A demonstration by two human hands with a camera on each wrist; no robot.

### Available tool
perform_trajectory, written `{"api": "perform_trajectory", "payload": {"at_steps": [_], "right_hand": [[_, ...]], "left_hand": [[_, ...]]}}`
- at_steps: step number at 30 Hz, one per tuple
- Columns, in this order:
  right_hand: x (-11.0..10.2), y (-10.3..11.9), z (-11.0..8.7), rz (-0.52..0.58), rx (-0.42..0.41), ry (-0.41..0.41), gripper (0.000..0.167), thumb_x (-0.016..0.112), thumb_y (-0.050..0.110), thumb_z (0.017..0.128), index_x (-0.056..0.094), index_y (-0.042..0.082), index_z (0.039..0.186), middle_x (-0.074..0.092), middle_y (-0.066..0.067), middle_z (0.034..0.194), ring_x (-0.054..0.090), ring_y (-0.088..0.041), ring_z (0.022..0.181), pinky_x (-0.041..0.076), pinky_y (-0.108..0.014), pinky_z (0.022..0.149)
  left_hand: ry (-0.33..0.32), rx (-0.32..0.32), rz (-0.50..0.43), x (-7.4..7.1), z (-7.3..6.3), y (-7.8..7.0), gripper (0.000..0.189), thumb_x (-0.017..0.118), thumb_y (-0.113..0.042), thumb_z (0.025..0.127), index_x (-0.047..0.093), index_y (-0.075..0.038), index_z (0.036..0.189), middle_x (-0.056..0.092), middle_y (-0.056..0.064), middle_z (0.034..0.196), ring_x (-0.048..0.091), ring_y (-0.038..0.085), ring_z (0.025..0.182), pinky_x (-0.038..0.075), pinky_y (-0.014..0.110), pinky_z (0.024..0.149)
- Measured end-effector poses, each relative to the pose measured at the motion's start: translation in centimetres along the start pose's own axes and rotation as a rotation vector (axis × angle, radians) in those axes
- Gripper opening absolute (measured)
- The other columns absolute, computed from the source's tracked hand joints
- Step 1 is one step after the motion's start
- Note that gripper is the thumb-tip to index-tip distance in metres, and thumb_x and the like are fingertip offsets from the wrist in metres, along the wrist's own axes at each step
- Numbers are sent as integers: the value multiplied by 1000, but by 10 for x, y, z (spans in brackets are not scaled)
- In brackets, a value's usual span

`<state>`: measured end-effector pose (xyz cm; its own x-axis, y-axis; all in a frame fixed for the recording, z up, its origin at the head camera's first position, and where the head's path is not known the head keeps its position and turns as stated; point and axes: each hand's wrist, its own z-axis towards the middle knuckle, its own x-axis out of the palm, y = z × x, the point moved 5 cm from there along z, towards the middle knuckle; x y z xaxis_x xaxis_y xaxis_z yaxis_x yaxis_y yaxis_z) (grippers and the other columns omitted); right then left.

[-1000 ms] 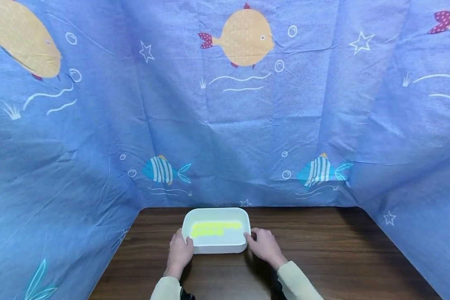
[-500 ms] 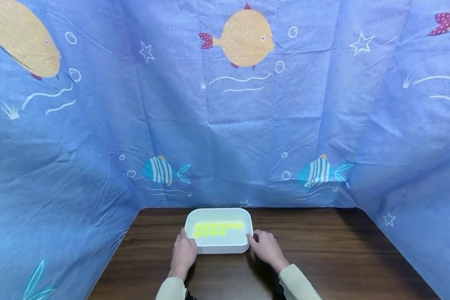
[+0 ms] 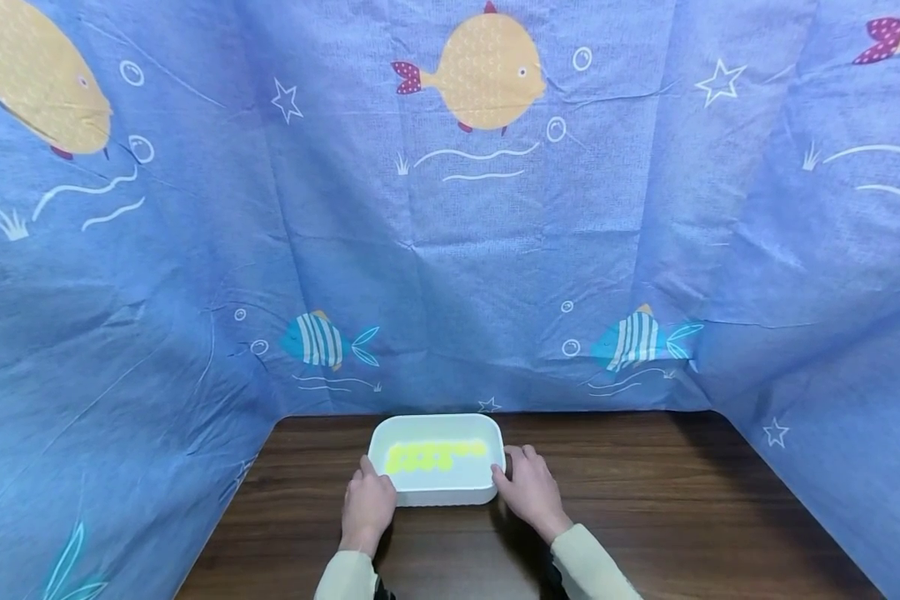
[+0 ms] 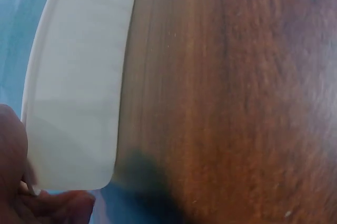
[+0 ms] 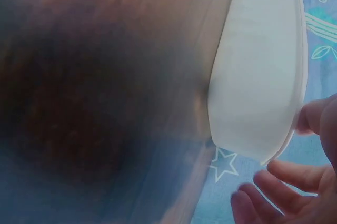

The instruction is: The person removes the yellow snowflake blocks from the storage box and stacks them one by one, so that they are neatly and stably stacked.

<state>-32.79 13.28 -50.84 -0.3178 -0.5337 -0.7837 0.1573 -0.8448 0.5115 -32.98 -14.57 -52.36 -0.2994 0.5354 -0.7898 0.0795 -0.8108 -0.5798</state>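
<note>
Left grip [image 3: 368, 503] and right grip [image 3: 532, 493] pinch a white, rounded-rectangular plastic box [image 3: 446, 497] on the brown wooden bench [image 3: 660, 525]; steadying it seems the step; the next move needs levelness.

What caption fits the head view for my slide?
Left hand and right hand holding a white tub at a brown table.

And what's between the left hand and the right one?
A white tub, with yellow patches inside, sits between the left hand and right hand; the head view shows this.
</note>
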Motion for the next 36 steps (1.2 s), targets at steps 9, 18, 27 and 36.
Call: {"api": "perform_trajectory", "payload": {"at_steps": [9,18,27,36], "right_hand": [[0,20,13,-119,-201,-127,32,76,23,79,75,4,105,65,-15,106,58,-34,95,48,-48,80],[18,57,44,-24,-231,91,22,75,22,85,73,4,98,67,-12,96,61,-27,87,52,-43,80],[61,52,53,6,18,364,25,76,17,84,58,6,71,49,0,65,43,-15,59,40,-32,59],[88,52,59,-102,98,362,33,80,35,78,61,8,77,57,-7,68,54,-23,64,50,-43,66]], "left_hand": [[4,-65,1,-3,4,2,56,48,-11,90,45,17,138,65,34,103,67,40,79,54,54,69],[24,-125,-31,-1,7,4,56,49,-10,90,45,16,139,64,40,110,64,33,74,54,53,70],[34,-183,-34,1,3,1,57,50,-12,91,46,15,140,64,39,113,63,34,72,54,52,68],[5,-216,-35,0,5,1,57,50,-14,91,48,13,141,64,38,116,66,40,80,54,54,72]]}}
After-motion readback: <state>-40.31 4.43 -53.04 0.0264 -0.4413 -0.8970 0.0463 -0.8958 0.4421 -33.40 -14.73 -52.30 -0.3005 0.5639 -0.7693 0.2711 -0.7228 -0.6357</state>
